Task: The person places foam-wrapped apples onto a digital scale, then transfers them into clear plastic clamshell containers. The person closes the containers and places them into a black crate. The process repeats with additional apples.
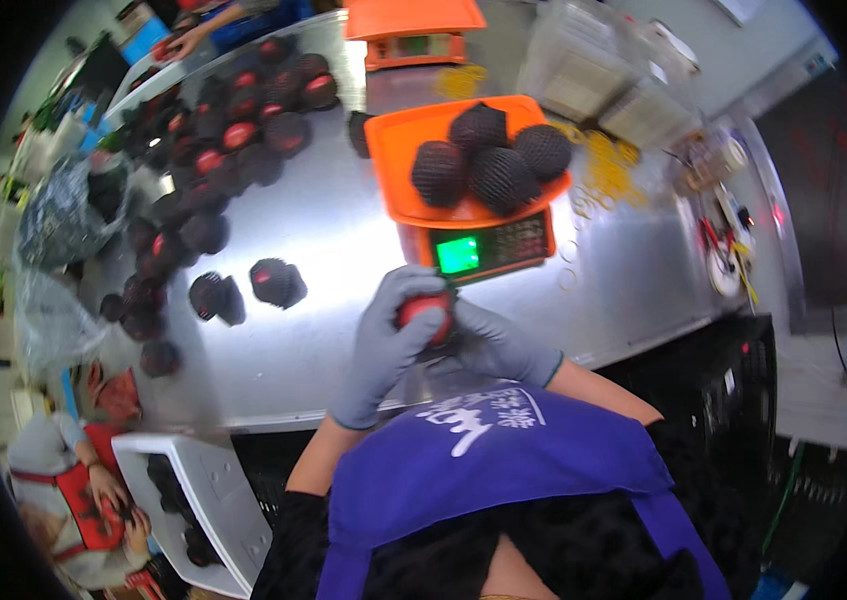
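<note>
Both my hands wear grey gloves and meet over the steel table, just in front of an orange scale. A red round fruit (423,310), with a dark sleeve around its right side, is held by my left hand (388,335), whose fingers curl over its top and front. My right hand (503,340) closes in on the fruit from the right; its fingertips are partly hidden behind the fruit. On the scale (493,245), whose display glows green, rests an orange tray (393,203) with several fruits (501,180) in black foam nets.
Two netted fruits (273,282) sit left of my hands, and many more (243,135) spread along the table's left side. Yellow rubber bands (608,170), clear plastic boxes (583,65) and a second orange scale (413,20) lie farther back. Another person's hands (111,495) work beside a white crate (228,490).
</note>
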Demonstrator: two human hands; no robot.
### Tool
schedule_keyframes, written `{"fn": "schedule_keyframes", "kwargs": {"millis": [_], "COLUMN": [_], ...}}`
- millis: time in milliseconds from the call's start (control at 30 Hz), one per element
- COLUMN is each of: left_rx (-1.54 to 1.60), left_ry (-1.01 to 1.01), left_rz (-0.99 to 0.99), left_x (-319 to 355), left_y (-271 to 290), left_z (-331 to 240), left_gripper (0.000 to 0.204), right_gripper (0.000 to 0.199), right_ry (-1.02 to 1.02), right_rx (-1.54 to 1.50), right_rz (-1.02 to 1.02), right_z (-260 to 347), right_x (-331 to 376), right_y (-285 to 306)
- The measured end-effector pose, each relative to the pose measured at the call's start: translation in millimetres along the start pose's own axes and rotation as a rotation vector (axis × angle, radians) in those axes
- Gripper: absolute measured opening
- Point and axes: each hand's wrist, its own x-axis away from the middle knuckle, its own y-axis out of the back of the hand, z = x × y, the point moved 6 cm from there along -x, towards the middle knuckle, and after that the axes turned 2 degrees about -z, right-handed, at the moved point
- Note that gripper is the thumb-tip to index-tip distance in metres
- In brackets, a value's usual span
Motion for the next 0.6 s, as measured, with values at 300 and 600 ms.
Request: {"fn": "schedule_keyframes", "kwargs": {"millis": [300, 600], "left_rx": [-0.35, -0.588], "left_ry": [-0.072, -0.064], "left_rz": [-0.171, -0.313], "left_x": [33.4, 64.5], "left_y": [-8.3, 69.7], "left_z": [30.9, 47.8], "left_gripper": [0.053, 0.065], "right_gripper": [0.068, 0.095], "right_ry": [-0.021, 0.18], "right_rx": [0.137, 0.84], "right_rz": [-0.11, -0.101], "right_z": [-16.1, -4.5], "right_x": [-10.4, -73.7], "right_y": [24.9, -25.0]}}
